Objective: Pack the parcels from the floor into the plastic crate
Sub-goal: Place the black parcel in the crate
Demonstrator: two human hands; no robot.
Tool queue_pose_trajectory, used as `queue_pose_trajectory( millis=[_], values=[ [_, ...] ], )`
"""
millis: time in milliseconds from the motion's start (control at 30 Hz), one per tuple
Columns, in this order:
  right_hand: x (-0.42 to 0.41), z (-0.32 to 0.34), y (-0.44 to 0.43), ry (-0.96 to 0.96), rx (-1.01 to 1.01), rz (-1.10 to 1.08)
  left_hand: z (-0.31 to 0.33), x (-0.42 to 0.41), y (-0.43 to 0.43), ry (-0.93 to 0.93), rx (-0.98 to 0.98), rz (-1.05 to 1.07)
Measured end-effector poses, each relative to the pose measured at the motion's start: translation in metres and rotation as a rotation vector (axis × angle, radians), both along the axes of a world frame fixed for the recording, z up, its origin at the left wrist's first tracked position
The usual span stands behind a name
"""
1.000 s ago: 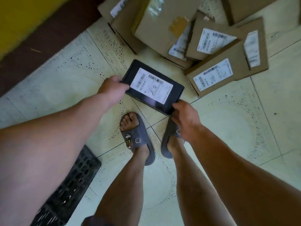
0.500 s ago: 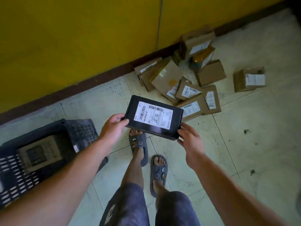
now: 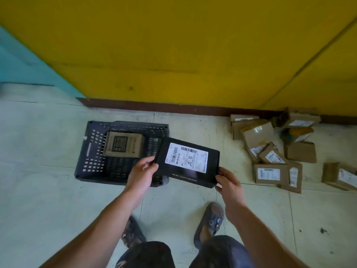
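Head cam: both hands are on the black parcel [image 3: 186, 161], just above the plastic crate [image 3: 90, 151] at its right edge. Left grip [image 3: 143, 171] pinches one end, right grip [image 3: 229, 182] the other. A brown box [image 3: 123, 144] is inside the crate already, and the rest of the parcels [image 3: 270, 151] are piled on the floor by the wall.

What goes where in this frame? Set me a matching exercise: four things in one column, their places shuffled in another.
Things:
1 black parcel
2 brown box
3 plastic crate
4 cardboard parcels

Places:
A inside the crate
B heaped on the floor by the yellow wall
C held between left hand and right hand
D on the floor, left of the heap

Pairs: 1-C, 2-A, 3-D, 4-B.
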State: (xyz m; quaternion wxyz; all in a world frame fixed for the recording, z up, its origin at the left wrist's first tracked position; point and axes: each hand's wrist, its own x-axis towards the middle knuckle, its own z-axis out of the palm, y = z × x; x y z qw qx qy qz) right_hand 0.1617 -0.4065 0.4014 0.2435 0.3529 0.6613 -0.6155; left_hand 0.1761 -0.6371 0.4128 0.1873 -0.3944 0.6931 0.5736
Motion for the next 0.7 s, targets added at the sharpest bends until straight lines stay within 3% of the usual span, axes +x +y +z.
queue_pose_trajectory(
  millis=[333,700],
  values=[
    [0.058,-0.002,-0.236,0.013,0.032,0.193,-0.010,0.092,-0.229,-0.020,-0.039,0.085],
    [0.029,-0.081,-0.325,-0.101,0.054,0.260,-0.072,0.068,-0.310,-0.155,-0.112,0.036]
  ],
)
